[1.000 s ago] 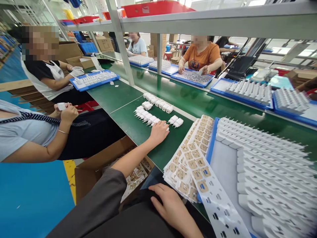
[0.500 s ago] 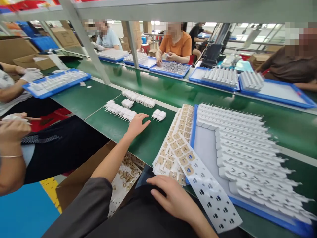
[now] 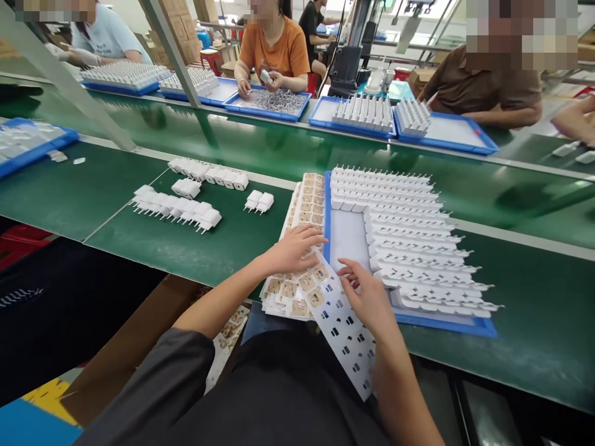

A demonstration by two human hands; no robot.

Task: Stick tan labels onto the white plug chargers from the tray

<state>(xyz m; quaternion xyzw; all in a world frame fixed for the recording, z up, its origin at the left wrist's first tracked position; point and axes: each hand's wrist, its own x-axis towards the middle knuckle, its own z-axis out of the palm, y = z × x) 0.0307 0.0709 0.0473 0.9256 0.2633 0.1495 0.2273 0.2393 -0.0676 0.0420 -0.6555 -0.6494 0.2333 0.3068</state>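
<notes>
A green table (image 3: 223, 254) runs across a workroom, with a shiny green strip (image 3: 279, 148) behind it and more people seated beyond. Blue and yellow floor (image 3: 32, 421) shows at the lower left.

A blue tray (image 3: 446, 324) on the right holds packed rows of white plugs (image 3: 409, 248), its left part bare. Left of it lies a stack of sheets (image 3: 281, 291) with tan pieces; the loose sheet (image 3: 341, 322) slants over its front end, hanging past the table edge. The left hand (image 3: 295, 248) is spread palm down there. The right hand (image 3: 369, 294) is half curled beside the sheet's right edge; whether it touches cannot be told.

Loose plugs (image 3: 179, 207) stand in rows on the left. A cardboard box (image 3: 116, 353) below holds used sheets (image 3: 227, 334). Across, a small tray (image 3: 264, 113) holds tangled metal bits (image 3: 279, 99). Print on a light blue shirt (image 3: 109, 38) is too small to read.
</notes>
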